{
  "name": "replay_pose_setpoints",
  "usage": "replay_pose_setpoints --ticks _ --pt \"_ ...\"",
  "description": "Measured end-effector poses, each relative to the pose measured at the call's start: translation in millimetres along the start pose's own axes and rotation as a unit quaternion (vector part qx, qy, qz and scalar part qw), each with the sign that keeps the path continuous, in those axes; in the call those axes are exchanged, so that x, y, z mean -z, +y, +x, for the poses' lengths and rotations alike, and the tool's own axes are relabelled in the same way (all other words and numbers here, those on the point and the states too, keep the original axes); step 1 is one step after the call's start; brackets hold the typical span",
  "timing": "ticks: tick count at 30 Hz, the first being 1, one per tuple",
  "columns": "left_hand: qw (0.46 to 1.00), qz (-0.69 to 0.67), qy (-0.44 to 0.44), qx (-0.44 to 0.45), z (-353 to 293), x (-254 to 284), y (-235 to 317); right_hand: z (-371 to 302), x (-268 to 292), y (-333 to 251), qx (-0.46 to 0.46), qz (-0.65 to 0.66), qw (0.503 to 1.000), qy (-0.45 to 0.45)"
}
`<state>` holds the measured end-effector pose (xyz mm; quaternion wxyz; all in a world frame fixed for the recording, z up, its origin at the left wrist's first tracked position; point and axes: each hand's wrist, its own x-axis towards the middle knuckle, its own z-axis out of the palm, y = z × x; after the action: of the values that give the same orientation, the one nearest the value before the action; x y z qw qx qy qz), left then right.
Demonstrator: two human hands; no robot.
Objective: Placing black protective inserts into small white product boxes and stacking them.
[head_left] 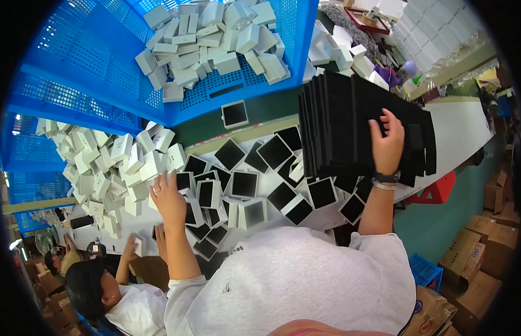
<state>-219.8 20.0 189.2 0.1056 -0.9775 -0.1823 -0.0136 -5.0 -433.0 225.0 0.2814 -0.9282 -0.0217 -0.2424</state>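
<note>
My left hand (170, 203) is raised with its fingers apart at the right edge of a heap of small white boxes (121, 147). Nothing shows in its grasp. Over a tall stack of black sheets (344, 120) hangs my right hand (388, 144), fingers and thumb spread, a dark band and a bracelet on its wrist. Whether its fingertips touch the top sheet is hard to tell. Between my hands lie several white box parts with black insides (274, 152), scattered flat or tilted over the white table (264, 191).
A co-worker (98, 285) sits at lower left, holding a white box part (140, 246). Blue crates (103, 73) stand at the back, one holding a pile of white boxes (218, 39). One black-faced tray (235, 114) lies before it. Cardboard boxes (468, 246) are stacked at right.
</note>
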Motion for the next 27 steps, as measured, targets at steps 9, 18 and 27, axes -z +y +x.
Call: replay_pose_setpoints --ticks 9,18,27 --pt "0.826 -0.555 0.014 0.098 282 -70 207 -1 -41 49 0.056 -0.189 0.974 -0.11" --pt "0.837 -0.527 -0.011 0.149 321 -88 243 -39 3 0 -0.005 0.292 0.954 -0.061" --pt "0.846 -0.394 0.181 -0.31 51 29 150 -57 -40 -119 0.168 0.265 0.891 -0.328"
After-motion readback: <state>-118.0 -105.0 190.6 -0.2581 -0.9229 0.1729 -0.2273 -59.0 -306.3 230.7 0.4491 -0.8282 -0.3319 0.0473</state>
